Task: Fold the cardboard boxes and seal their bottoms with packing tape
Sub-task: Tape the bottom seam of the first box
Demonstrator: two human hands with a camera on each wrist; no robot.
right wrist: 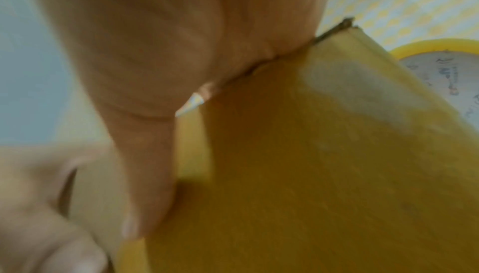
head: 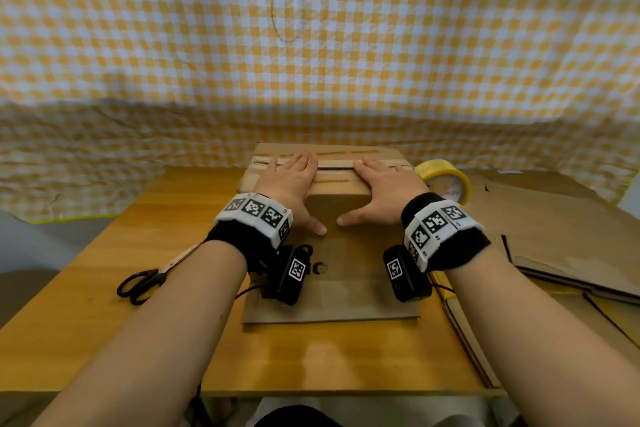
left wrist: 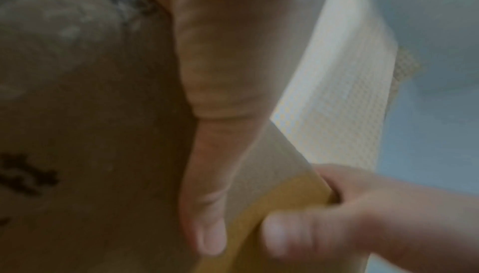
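Both flat, slack grips (left hand point(head: 289, 180), right hand point(head: 382, 189)) on matte cardboard box point(head: 341, 218).

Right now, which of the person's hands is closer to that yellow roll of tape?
The right hand. It presses flat on the box, and the tape roll stands just past its outer side. The left hand rests further over, on the box's other half.

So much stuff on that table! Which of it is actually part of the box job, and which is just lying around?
Part of the job:
- cardboard box, both hands pressing flat on its top
- left hand
- right hand
- roll of packing tape, right of the box
- flat cardboard sheets, waiting on the right

Just lying about:
- black scissors, untouched on the left
- checked cloth behind
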